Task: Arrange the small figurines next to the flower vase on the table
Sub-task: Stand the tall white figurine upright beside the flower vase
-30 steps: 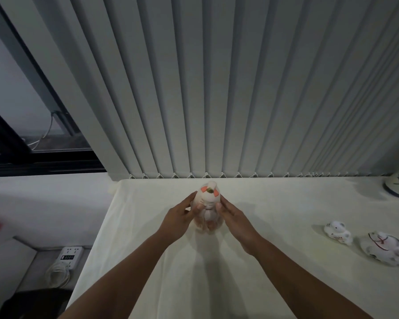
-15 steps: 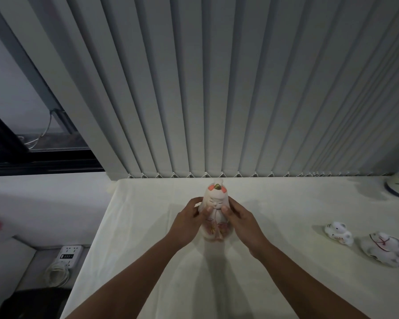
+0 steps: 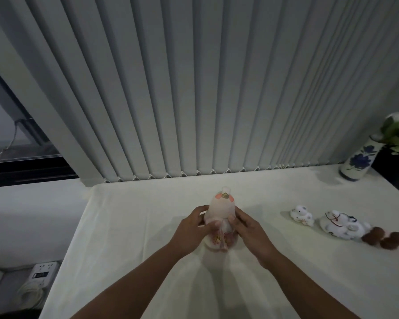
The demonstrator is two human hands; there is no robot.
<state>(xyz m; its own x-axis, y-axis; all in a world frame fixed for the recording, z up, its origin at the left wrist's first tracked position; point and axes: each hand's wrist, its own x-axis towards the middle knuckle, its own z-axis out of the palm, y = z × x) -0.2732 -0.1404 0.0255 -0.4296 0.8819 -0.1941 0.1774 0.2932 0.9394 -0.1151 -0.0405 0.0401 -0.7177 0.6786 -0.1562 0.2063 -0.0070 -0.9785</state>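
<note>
A tall pale doll figurine (image 3: pixel 221 209) with pink marks on its head stands upright on the white table (image 3: pixel 129 226). My left hand (image 3: pixel 190 229) grips its left side and my right hand (image 3: pixel 248 227) its right side. To the right lie a small white animal figurine (image 3: pixel 301 215), a larger white animal figurine (image 3: pixel 342 226) and two brown round figurines (image 3: pixel 384 238). The blue-flowered white vase (image 3: pixel 358 162) with green and white flowers stands at the table's far right corner.
Grey vertical blinds (image 3: pixel 217 88) hang right behind the table's back edge. A dark window frame (image 3: pixel 21 173) is at the left. A white power strip (image 3: pixel 43 271) with a coiled cable lies below the table's left edge.
The doll has come down from being lifted to resting on the table, both hands still around it. The view has turned right, so the vase and brown figurines show.
</note>
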